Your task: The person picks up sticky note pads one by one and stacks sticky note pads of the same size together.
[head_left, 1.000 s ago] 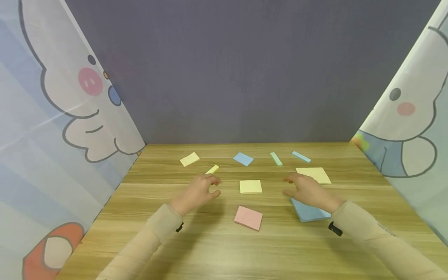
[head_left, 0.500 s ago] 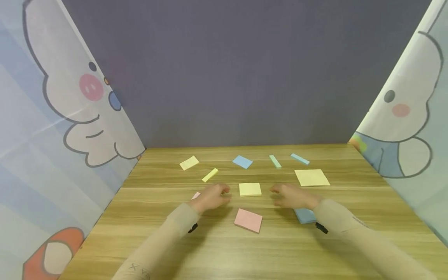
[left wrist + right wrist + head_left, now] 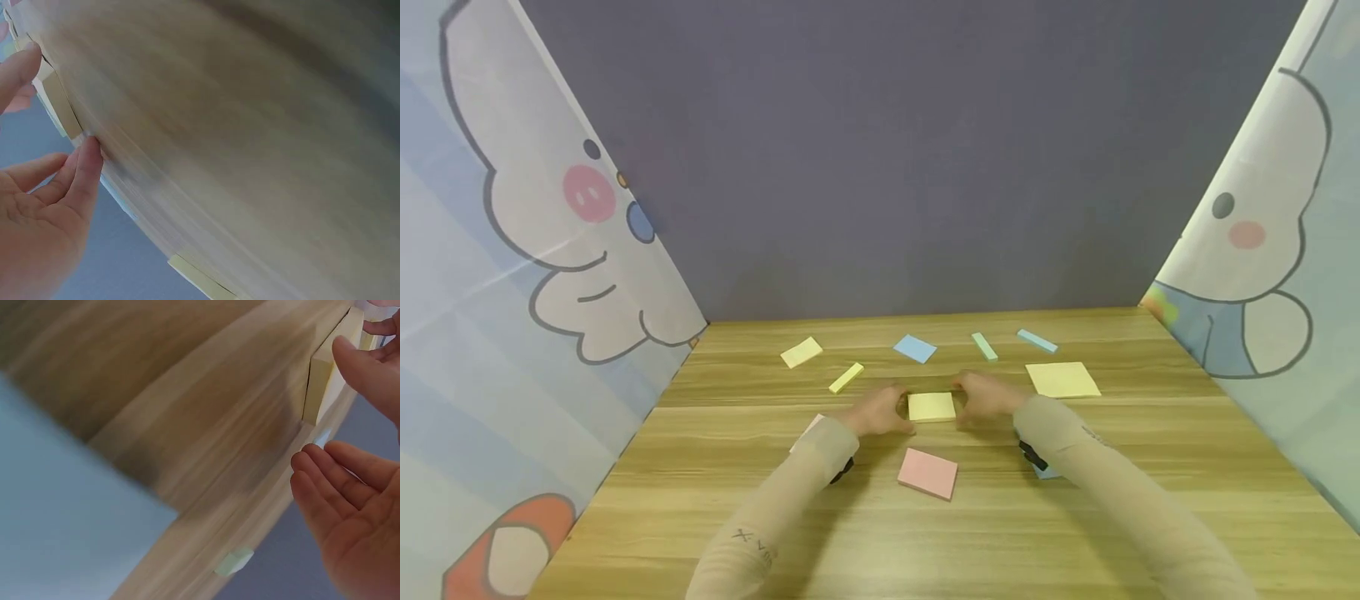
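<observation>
Both your left hand and right hand flank a thick, pale-yellow rectangular pad lying flat on the wooden table, on the far side of a pink pad. Thumbs and fingers stand loosely apart, gripping nothing; whether you touch the yellow edges cannot be told.

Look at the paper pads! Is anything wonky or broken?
Nothing I can see looks broken. The pink pad lies crooked, turned compared with the yellow pad between the left hand and right hand, which sits nearly straight.
</observation>
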Demonstrator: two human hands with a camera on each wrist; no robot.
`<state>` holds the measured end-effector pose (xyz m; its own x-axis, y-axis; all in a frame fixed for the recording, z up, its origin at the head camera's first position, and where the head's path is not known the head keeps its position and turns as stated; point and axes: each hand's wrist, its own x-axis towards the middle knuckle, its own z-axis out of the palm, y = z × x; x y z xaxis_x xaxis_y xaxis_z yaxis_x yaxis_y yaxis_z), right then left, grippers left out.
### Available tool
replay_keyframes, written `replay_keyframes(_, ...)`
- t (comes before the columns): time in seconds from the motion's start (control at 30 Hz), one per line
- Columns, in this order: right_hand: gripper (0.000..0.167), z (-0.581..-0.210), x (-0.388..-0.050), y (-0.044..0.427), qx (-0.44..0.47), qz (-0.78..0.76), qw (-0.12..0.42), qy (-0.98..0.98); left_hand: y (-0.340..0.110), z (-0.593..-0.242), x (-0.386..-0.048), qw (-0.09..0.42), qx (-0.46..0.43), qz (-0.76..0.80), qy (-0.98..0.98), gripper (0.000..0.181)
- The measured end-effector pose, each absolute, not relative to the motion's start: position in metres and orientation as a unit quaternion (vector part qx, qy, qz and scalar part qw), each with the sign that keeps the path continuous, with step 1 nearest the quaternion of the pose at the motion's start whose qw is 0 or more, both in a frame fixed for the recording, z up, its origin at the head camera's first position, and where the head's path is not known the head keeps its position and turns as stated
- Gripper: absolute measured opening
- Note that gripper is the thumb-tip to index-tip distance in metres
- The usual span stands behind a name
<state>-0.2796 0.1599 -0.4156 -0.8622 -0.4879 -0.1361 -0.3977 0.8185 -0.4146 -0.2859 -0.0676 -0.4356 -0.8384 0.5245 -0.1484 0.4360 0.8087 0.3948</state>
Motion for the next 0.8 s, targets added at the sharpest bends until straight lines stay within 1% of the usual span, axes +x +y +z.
replay_keyframes(0.17,0.068,-0.421,-0.285,0.153,-0.225,-0.192,0.131,0.946,-0.063,-0.436,-0.287,0.124,0.251,0.177,0.944,0.079)
replay_keyframes(0.4,0.063,-0.427,-0.289,0.151,-0.233,-0.186,0.116,0.947,-0.062,-0.437,-0.288,0.118,0.262,0.183,0.94,0.076)
replay_keyframes(0.53,0.06,-0.428,-0.29,0.151,-0.234,-0.184,0.119,0.947,-0.061,-0.438,-0.29,0.117,0.265,0.183,0.939,0.072)
replay_keyframes(0.8,0.06,-0.429,-0.29,0.152,-0.236,-0.192,0.122,0.945,-0.06,-0.437,-0.292,0.122,0.271,0.19,0.936,0.066)
